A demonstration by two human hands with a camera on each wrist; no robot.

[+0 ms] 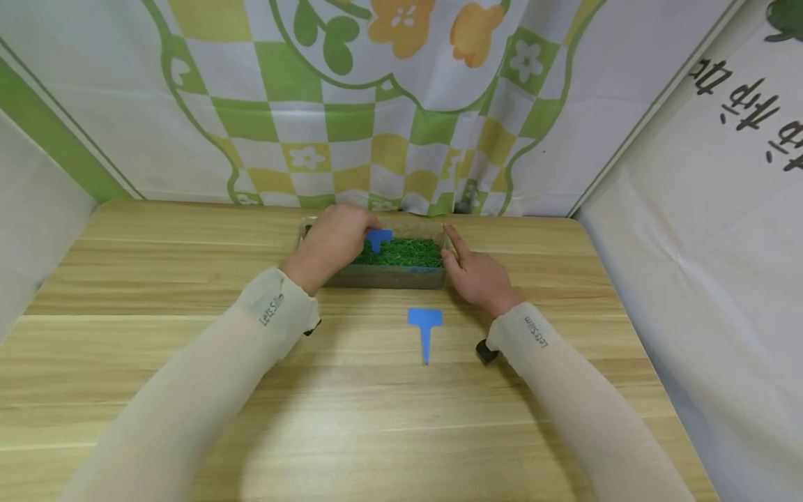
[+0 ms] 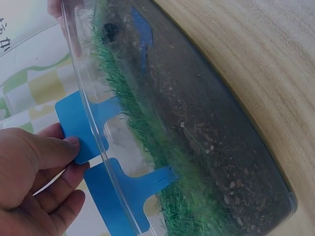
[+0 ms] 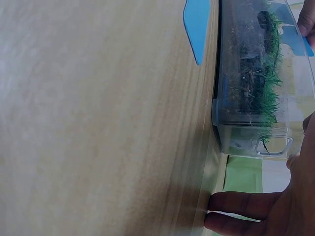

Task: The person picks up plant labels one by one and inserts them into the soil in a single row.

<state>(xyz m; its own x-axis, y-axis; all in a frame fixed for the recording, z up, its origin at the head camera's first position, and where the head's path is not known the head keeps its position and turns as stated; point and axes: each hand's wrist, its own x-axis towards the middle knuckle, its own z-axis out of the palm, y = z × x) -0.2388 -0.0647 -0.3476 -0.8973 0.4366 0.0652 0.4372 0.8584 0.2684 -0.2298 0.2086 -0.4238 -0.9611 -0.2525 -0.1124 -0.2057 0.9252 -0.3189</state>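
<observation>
A clear plastic box (image 1: 389,280) with dark soil and green artificial grass (image 1: 410,252) stands at the table's back edge. Between thumb and fingers, my left hand (image 1: 332,240) pinches the head of a blue T-shaped plant label (image 2: 74,118), whose stem reaches down into the grass. Beside it a second blue plant label (image 2: 110,194) stands in the grass. My right hand (image 1: 482,277) rests at the box's right end, index finger straight along the rim; in the right wrist view two of its fingers (image 3: 241,204) reach the tabletop.
Another blue plant label (image 1: 425,324) lies flat on the wooden table (image 1: 364,418) in front of the box. Behind the box hangs a checked, flowered cloth (image 1: 351,122). White panels (image 1: 709,279) close in the sides.
</observation>
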